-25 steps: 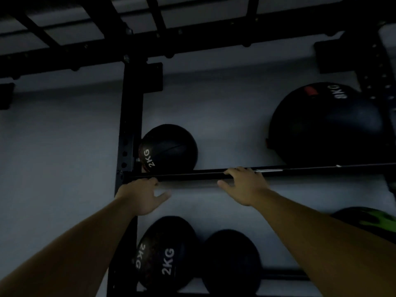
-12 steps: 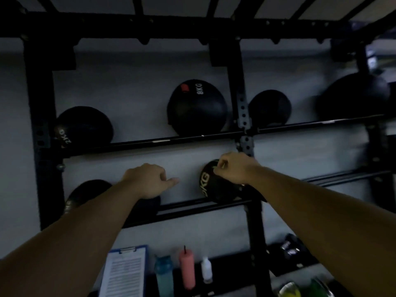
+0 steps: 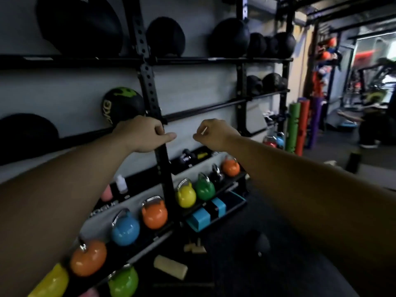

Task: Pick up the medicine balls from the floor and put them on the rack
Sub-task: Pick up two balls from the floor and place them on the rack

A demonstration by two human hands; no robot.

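Observation:
A black wall rack [image 3: 147, 82] holds several dark medicine balls. A black ball with green marks [image 3: 122, 105] sits on the middle rail, and larger black balls [image 3: 165, 36] rest on the top rail. One dark medicine ball [image 3: 256, 243] lies on the floor at lower right of centre. My left hand [image 3: 145, 133] is in a loose fist in front of the rack's upright, holding nothing. My right hand [image 3: 214, 133] is also curled shut, held in the air to the right of it, away from any ball.
Coloured kettlebells [image 3: 154, 214] line a low shelf below the rack. Pale foam blocks [image 3: 170, 266] lie on the dark floor near the shelf. Upright foam rollers [image 3: 299, 125] stand at the rack's right end. Blue blocks [image 3: 201, 218] sit under the shelf.
The view has swung right and down from the upper rails to the floor and kettlebell shelf. Both hands have left the rail, drawn back and curled into fists.

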